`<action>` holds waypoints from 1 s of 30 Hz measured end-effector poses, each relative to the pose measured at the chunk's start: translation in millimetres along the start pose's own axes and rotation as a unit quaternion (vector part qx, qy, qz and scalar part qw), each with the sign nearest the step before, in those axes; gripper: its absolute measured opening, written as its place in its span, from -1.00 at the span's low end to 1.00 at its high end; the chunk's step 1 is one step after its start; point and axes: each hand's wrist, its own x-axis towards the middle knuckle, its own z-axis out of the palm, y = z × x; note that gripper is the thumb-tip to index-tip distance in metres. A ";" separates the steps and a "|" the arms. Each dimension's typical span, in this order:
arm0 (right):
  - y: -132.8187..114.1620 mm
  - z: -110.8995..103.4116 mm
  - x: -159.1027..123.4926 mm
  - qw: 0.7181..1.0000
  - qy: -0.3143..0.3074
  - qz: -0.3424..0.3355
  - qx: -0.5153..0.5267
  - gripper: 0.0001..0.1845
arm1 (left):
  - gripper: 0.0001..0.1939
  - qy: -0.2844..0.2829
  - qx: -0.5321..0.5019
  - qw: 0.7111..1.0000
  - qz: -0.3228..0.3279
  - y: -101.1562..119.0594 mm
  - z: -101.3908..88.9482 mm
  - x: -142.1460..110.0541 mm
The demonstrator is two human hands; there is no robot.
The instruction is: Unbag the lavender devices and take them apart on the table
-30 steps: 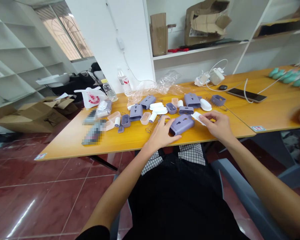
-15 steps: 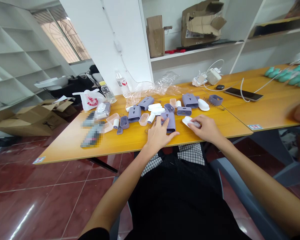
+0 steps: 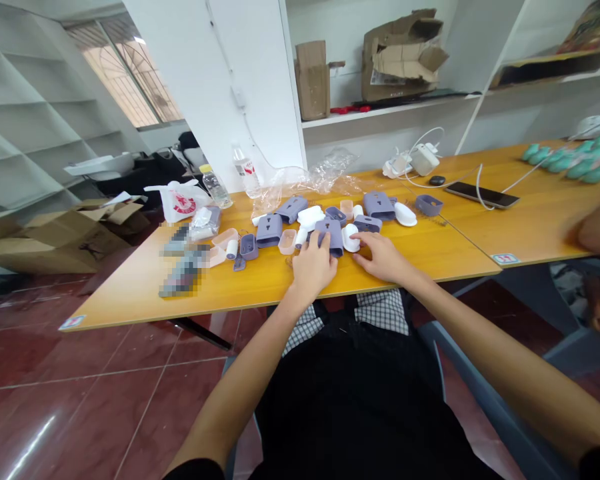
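My left hand [image 3: 313,265] rests on a purple plastic housing [image 3: 333,235] near the table's front edge, fingers over its top and thumb at its near side. A white oval plastic piece [image 3: 351,238] stands against the housing's right side, and my right hand [image 3: 381,257] grips it by the edge between thumb and fingers. White ribbed pieces [image 3: 311,216] and a small white cylinder [image 3: 301,238] lie just beyond my left hand. Behind my right fingers is a purple tray-like part [image 3: 368,223]. Another white oval piece [image 3: 405,214] lies farther right.
More purple housings [image 3: 269,231] and translucent pinkish cups [image 3: 287,242] are scattered leftward. Two bottles [image 3: 215,187], a white bag [image 3: 179,200] and crumpled clear plastic [image 3: 330,168] stand behind. To the right are a phone [image 3: 483,195], chargers and green bottle-like items [image 3: 565,160]. Another person's arm shows at the right edge.
My right hand has moved left, bringing the white oval piece from apart on the table to the housing's right side. The housing has shifted slightly away from the front edge.
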 end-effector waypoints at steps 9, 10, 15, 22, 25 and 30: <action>0.7 9.8 25.5 0.998 -0.031 -0.018 -0.057 -0.45 | -0.26 -0.056 0.004 0.997 0.052 -24.5 -1.9 29.7; 1.8 10.1 28.4 0.997 -0.036 -0.018 -0.059 -0.44 | -0.25 -0.062 0.000 0.996 0.061 -28.9 -1.7 34.3; 7.2 12.2 40.7 0.996 -0.056 -0.031 -0.062 -0.42 | -0.20 -0.083 -0.026 0.993 0.079 -44.0 2.0 51.2; 6.9 11.7 39.7 0.998 -0.029 -0.040 -0.047 -0.44 | -0.25 -0.043 -0.062 0.994 0.073 -43.1 2.6 29.3; 3.5 10.0 34.0 0.998 -0.006 -0.021 -0.052 -0.43 | -0.27 -0.040 -0.085 0.992 0.081 -46.6 0.2 4.1; -8.2 4.0 8.4 0.994 -0.016 0.023 -0.106 -0.31 | -0.34 -0.057 -0.095 0.985 0.130 -62.5 5.4 -23.3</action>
